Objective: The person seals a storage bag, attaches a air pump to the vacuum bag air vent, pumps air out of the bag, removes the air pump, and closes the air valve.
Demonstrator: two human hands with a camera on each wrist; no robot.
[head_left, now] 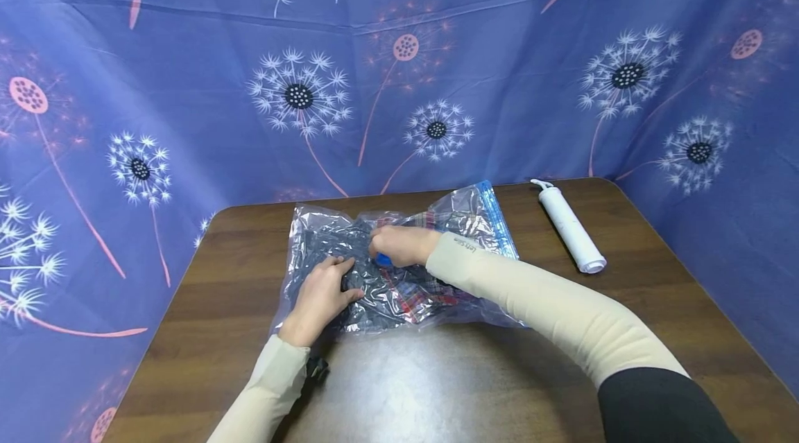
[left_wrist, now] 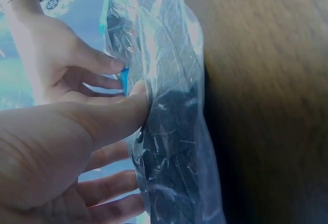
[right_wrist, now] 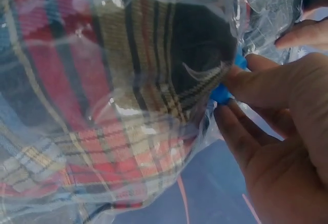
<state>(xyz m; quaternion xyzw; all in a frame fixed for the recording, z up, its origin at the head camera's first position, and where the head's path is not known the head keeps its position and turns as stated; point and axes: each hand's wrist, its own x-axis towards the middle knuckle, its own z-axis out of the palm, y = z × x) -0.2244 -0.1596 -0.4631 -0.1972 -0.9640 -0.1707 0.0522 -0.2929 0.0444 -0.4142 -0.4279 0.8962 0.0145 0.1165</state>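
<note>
A clear plastic vacuum storage bag point(head_left: 315, 218) lies flat on the table with folded cloth inside. Dark quilted fabric point(left_wrist: 177, 126) fills its left part, and red, tan and black plaid cloth point(right_wrist: 123, 70) shows toward the right. Spread over the dark part, my left hand point(head_left: 321, 294) rests on the plastic with its fingers extended and thumb apart. My right hand point(head_left: 404, 244) pinches a blue valve cap point(right_wrist: 221, 95) near the bag's middle between thumb and fingers. In the head view, that hand covers most of the cap.
A white hand pump point(head_left: 571, 228) lies to the right of the bag, its handle toward the back. The bag's blue zip edge point(head_left: 499, 221) faces it. Behind the wooden table point(head_left: 225, 256) hangs a blue dandelion-print curtain point(head_left: 362, 82). A small black object point(head_left: 317, 368) is near the left wrist.
</note>
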